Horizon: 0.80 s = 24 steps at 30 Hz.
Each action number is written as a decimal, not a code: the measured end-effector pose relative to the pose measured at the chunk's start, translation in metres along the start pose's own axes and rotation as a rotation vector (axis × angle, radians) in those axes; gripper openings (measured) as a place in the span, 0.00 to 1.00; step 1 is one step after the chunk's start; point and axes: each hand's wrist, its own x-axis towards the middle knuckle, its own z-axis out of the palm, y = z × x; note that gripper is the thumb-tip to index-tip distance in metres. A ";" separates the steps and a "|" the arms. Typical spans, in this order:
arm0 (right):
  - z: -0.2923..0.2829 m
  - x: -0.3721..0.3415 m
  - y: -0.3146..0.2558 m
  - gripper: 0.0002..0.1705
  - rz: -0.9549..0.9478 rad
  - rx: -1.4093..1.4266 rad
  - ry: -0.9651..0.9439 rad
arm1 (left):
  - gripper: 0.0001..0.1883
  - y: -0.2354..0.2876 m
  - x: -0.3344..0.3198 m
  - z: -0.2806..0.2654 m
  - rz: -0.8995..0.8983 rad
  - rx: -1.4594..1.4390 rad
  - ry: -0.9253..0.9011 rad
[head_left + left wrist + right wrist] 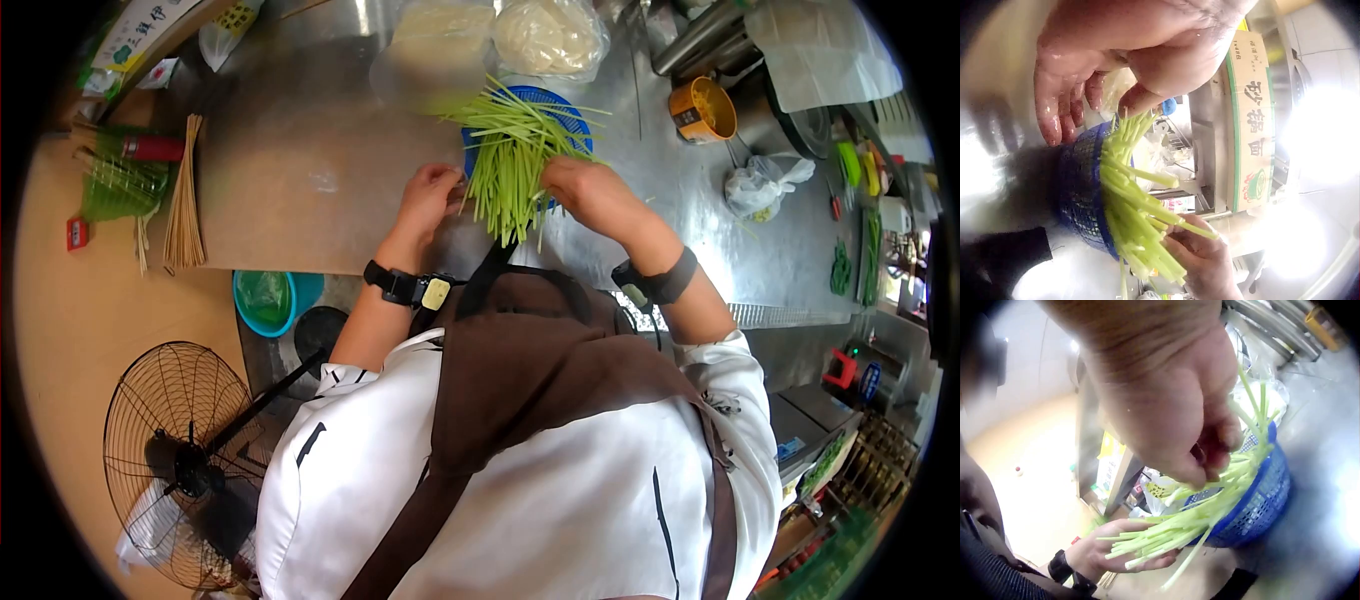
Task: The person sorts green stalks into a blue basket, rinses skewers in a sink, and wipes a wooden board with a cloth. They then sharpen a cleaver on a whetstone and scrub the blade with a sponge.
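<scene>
A heap of long, thin green vegetable stems (505, 165) lies across a blue mesh basket (573, 113) at the counter's near edge, cut ends hanging over the rim. On the heap's right side, my right hand (590, 193) pinches at the stems with thumb and curled fingers; its fingertips overlap them in the right wrist view. My left hand (430, 200) is at the left side of the basket, fingers relaxed and holding nothing. In the left wrist view, the left hand (1129, 56) has its wet fingertips close by the rim and its thumb right at the stems.
Behind the basket lie a bag of pale dough-like food (552, 38) and a pale block (440, 40). An orange tub (702, 110) and a knotted plastic bag (765, 188) stand right. Wooden sticks (186, 195) lie left, above a teal bucket (266, 303) and wire fan (180, 465).
</scene>
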 end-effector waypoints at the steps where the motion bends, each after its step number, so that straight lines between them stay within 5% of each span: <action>1: -0.001 -0.001 0.001 0.03 0.000 0.091 0.089 | 0.14 0.000 0.001 -0.003 0.029 0.038 0.035; 3: -0.003 -0.004 0.001 0.02 0.002 0.174 0.187 | 0.14 0.004 -0.004 -0.004 0.061 0.013 0.079; 5: -0.004 -0.006 -0.001 0.03 0.449 0.876 0.207 | 0.14 0.008 -0.009 -0.007 0.097 -0.014 0.120; 11: -0.022 0.000 -0.006 0.05 0.388 1.622 0.457 | 0.13 0.045 -0.042 0.016 0.581 0.340 0.262; 13: -0.024 0.003 -0.010 0.05 0.353 1.704 0.431 | 0.12 0.063 -0.057 0.038 0.562 0.253 -0.147; 17: -0.027 0.011 -0.027 0.06 0.301 1.839 0.375 | 0.10 0.061 -0.064 0.068 0.619 0.413 -0.296; 19: -0.026 0.012 -0.031 0.06 0.287 1.828 0.372 | 0.09 0.059 -0.065 0.072 0.357 0.278 -0.414; 24: -0.023 0.001 -0.024 0.08 0.329 1.798 0.299 | 0.10 0.062 -0.069 0.069 0.281 0.271 -0.479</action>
